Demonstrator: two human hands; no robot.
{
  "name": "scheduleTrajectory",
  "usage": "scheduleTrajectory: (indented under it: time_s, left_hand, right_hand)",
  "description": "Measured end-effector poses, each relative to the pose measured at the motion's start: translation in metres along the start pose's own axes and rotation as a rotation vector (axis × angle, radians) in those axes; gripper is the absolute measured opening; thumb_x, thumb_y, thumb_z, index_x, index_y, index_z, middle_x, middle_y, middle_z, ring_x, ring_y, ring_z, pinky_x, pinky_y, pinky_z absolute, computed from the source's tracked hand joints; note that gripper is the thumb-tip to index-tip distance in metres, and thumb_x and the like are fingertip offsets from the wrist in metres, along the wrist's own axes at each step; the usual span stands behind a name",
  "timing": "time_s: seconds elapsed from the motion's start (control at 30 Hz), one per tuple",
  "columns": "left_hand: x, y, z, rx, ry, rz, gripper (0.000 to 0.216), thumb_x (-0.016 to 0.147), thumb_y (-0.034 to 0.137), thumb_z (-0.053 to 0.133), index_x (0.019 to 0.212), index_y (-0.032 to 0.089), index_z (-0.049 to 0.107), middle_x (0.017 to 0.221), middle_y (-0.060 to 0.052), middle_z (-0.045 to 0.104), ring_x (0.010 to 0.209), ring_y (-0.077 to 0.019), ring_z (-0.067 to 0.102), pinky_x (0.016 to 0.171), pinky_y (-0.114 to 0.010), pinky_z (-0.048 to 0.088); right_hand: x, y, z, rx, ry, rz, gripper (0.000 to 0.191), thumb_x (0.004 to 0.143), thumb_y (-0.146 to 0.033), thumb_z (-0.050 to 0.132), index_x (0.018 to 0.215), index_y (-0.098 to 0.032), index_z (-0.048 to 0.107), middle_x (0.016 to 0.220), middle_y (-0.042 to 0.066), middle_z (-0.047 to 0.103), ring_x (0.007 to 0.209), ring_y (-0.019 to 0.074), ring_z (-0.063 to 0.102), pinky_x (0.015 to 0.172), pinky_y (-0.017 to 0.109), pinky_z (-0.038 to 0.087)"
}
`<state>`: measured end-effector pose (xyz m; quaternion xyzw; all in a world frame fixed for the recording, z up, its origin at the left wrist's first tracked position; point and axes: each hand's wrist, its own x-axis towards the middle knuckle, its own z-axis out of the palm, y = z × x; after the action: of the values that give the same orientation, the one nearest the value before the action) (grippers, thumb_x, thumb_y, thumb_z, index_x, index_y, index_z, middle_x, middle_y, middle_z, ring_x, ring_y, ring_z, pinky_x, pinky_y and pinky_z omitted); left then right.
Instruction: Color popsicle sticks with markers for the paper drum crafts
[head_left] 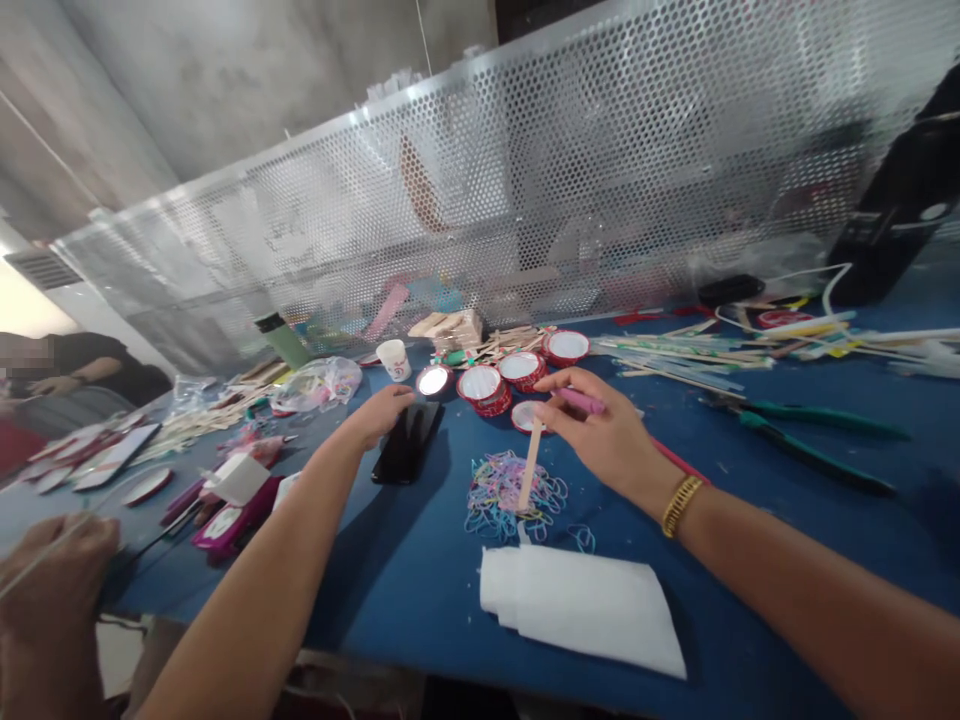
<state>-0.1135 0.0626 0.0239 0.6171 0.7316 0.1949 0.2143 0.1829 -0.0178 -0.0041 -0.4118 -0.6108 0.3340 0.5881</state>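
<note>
Perforated metal screening (pixel 615 180) backs a blue worktop (pixel 420 580) where a person's right grip (pixel 600 425) clasps a wooden stick (pixel 532 462) and a purple pen-like item (pixel 581 401), the stick slanting over tangled pastel loops (pixel 493 492). The left grip (pixel 380 414), its hold unclear, is at a black phone's (pixel 407 445) far end.

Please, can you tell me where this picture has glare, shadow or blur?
Head view: strong glare whitens the round red-rimmed piece beside the paper cup; head view: a soft shadow lies on the blue table beside the left forearm; head view: another person's hand at lower left looks blurred, while the wooden stick in the right hand keeps a readable outline.
</note>
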Motion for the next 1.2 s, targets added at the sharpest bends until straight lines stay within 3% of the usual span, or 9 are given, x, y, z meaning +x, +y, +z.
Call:
scheduleTrajectory:
  time_s: [0.33, 0.53, 0.67, 0.93, 1.2]
  left_hand:
    - [-0.003, -0.005, -0.003, -0.022, -0.079, 0.027, 0.05, 0.081, 0.032, 0.052, 0.13, 0.021, 0.055, 0.141, -0.009, 0.057, 0.124, -0.0222, 0.057, 0.09, -0.03, 0.05]
    - [-0.004, -0.001, 0.013, 0.184, -0.034, 0.101, 0.075, 0.066, 0.036, 0.072, 0.136, 0.021, 0.051, 0.143, -0.013, 0.053, 0.13, -0.0336, 0.05, 0.104, -0.041, 0.041]
    - [-0.001, 0.001, 0.027, 0.335, 0.037, 0.106, 0.081, 0.064, 0.032, 0.073, 0.14, 0.02, 0.046, 0.147, -0.017, 0.047, 0.137, -0.0383, 0.041, 0.112, -0.047, 0.03]
    - [0.0, 0.001, 0.029, 0.436, 0.059, 0.105, 0.081, 0.068, 0.034, 0.068, 0.144, 0.021, 0.042, 0.143, -0.016, 0.05, 0.134, -0.0367, 0.045, 0.11, -0.044, 0.034]
    - [-0.004, 0.001, 0.029, 0.345, 0.086, 0.118, 0.089, 0.061, 0.028, 0.073, 0.144, 0.02, 0.042, 0.148, -0.017, 0.044, 0.13, -0.036, 0.05, 0.105, -0.041, 0.04]
  right_hand:
    - [-0.001, -0.001, 0.0, -0.096, 0.014, -0.001, 0.021, 0.076, -0.035, 0.07, 0.091, -0.021, 0.064, 0.072, 0.001, 0.066, 0.069, 0.0183, 0.065, 0.069, 0.035, 0.053]
    - [-0.001, -0.001, 0.0, -0.067, -0.004, -0.001, 0.024, 0.076, -0.036, 0.071, 0.093, -0.021, 0.064, 0.072, 0.001, 0.067, 0.068, 0.0181, 0.065, 0.068, 0.035, 0.053]
    - [-0.002, -0.003, 0.0, -0.07, -0.008, -0.011, 0.022, 0.077, -0.036, 0.07, 0.093, -0.021, 0.064, 0.071, 0.0, 0.066, 0.066, 0.0169, 0.063, 0.065, 0.034, 0.052]
    - [-0.002, -0.003, 0.001, -0.021, 0.007, -0.001, 0.024, 0.076, -0.037, 0.071, 0.092, -0.021, 0.064, 0.07, 0.0, 0.064, 0.064, 0.0159, 0.06, 0.062, 0.032, 0.05]
    - [-0.002, -0.003, 0.001, 0.003, 0.0, 0.004, 0.024, 0.076, -0.037, 0.071, 0.093, -0.021, 0.064, 0.069, 0.0, 0.064, 0.063, 0.0161, 0.06, 0.063, 0.033, 0.051]
